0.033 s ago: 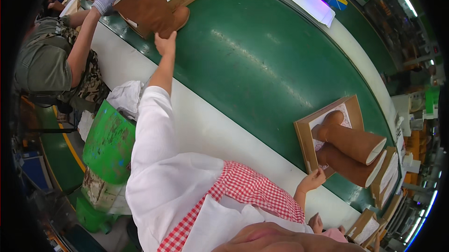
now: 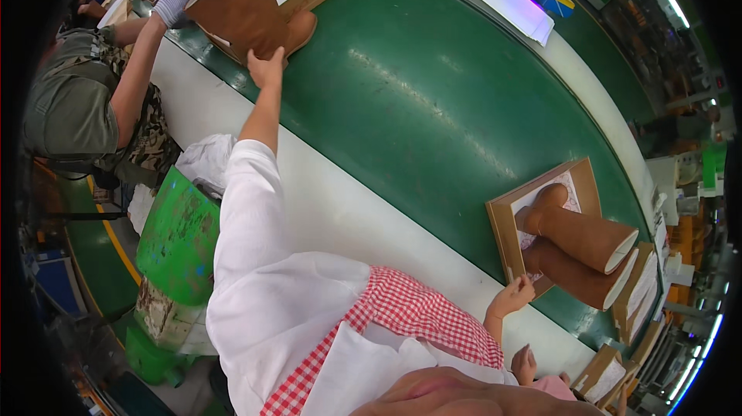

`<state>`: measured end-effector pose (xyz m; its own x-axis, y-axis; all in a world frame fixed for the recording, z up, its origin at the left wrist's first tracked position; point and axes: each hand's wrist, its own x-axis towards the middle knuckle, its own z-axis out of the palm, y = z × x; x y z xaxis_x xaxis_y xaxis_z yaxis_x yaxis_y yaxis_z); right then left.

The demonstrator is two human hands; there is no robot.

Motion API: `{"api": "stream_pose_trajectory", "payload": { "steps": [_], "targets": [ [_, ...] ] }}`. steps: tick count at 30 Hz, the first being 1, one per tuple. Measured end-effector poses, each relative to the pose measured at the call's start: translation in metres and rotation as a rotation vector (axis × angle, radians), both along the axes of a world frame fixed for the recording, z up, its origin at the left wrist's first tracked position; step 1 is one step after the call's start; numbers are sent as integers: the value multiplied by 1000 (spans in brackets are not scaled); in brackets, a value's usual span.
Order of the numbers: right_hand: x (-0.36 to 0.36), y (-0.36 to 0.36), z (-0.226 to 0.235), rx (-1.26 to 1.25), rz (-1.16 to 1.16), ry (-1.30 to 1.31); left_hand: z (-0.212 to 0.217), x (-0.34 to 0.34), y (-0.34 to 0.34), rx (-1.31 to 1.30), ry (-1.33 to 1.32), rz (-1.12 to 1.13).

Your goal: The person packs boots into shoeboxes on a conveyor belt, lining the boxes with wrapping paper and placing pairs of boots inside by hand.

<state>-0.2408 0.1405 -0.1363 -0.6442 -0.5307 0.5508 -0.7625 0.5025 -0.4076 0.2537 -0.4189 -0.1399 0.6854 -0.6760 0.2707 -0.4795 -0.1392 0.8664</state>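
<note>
Head: boot against left hand, boxed boots near right hand

The left arm, in a loose white cloth sleeve ending on the forearm, stretches far forward, almost straight. The bare left hand has thumb and fingers parted. The bare right hand sits low and nearer the body, fingers curled inward.

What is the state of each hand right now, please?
Left hand: touching the lower part of a brown boot; firm grip cannot be told.
Right hand: partly curled, beside the open box; grip cannot be told.
</note>
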Motion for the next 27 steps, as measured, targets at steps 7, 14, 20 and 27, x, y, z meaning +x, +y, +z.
{"api": "stream_pose_trajectory", "payload": {
  "steps": [7, 14, 20, 27],
  "targets": [
    [67, -77, 0, 52, 405, -310, 9, 25, -23, -245, 389, -180],
    [105, -155, 13, 79, 718, -380, 12, -27, 7, -142, 436, -494],
    [117, -204, 56, 80, 816, -339, 12, -68, 64, -160, 696, -766],
    [122, -221, 88, 152, 825, -240, 47, -132, 170, 28, 1086, -1081]
  ]
}}
